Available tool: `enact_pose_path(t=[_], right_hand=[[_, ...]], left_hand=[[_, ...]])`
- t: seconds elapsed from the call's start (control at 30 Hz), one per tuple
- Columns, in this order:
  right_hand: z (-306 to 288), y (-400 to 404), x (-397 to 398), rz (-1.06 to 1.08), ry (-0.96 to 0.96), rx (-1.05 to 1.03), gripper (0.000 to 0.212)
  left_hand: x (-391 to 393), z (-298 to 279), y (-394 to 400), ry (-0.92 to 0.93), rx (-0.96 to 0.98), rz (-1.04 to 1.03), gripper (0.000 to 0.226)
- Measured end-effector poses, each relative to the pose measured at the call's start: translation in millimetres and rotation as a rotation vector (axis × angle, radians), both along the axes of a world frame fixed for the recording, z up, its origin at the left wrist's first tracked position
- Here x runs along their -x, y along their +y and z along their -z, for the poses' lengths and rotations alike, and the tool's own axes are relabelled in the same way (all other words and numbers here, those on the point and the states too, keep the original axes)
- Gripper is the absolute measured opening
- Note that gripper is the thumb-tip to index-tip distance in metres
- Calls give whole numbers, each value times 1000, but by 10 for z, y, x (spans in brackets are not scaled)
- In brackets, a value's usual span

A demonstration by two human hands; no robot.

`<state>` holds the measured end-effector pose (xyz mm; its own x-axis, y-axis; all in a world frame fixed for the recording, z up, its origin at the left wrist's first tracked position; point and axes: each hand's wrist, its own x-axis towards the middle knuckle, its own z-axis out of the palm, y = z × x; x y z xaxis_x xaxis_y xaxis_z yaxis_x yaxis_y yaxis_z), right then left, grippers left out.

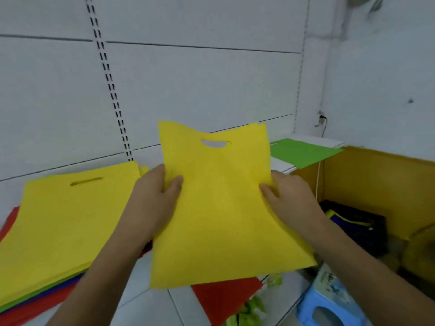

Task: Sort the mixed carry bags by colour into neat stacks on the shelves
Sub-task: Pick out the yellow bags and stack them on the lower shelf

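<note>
I hold a flat yellow carry bag with an oval handle cutout up over the white shelf. My left hand grips its left edge, thumb on the front. My right hand grips its right edge, thumb on the front too. To the left lies a mixed stack topped by yellow bags, with green, blue and red edges showing beneath. A red bag lies on the shelf under the held bag. A green bag lies at the back right of the shelf.
An open cardboard box stands at the right, holding dark bags. A blue plastic stool sits below at the bottom right. The white slotted back panel rises behind the shelf.
</note>
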<state>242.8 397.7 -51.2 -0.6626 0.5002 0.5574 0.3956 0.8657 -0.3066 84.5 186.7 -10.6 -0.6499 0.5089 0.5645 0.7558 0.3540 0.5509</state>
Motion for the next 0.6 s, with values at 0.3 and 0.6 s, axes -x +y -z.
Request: enact_pose_path(t=[0.3, 0.6], right_hand=[[551, 1643, -2002, 263, -85, 158, 24], [1462, 2825, -2785, 361, -183, 441, 21]], left_hand=[[-1396, 860, 2209, -315, 32, 320, 27], [-1966, 2153, 3578, -634, 236, 367, 35]])
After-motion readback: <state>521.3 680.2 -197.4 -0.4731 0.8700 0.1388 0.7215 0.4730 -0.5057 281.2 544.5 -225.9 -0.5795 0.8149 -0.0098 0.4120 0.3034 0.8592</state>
